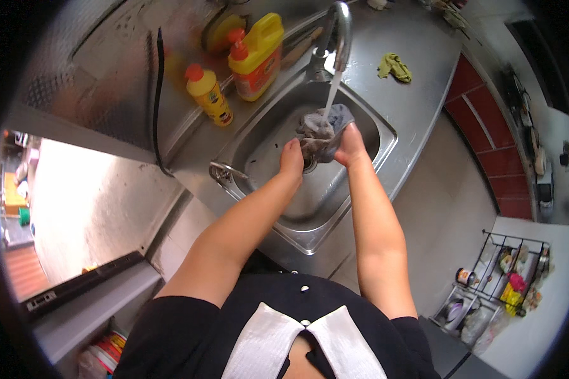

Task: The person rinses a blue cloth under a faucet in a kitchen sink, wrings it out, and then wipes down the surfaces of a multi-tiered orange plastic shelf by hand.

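A wet grey cloth [323, 131] is bunched up under the running water [332, 96], above the basin of a steel sink [259, 146]. My left hand [291, 158] grips its left side, fingers mostly hidden behind the folds. On the other side my right hand [351, 146] is closed on the cloth's right edge, its thumb side showing. The stream falls from a curved metal faucet [343, 39] onto the top of the cloth. Beneath the cloth, part of the drain [309, 165] shows.
Left of the sink stand a small yellow pump bottle [210, 96] and a larger yellow jug [257, 60]. A yellow-green rag [395, 67] lies on the counter to the right. A metal fitting [226, 172] sits at the sink's left rim. A wire rack [509, 271] stands lower right.
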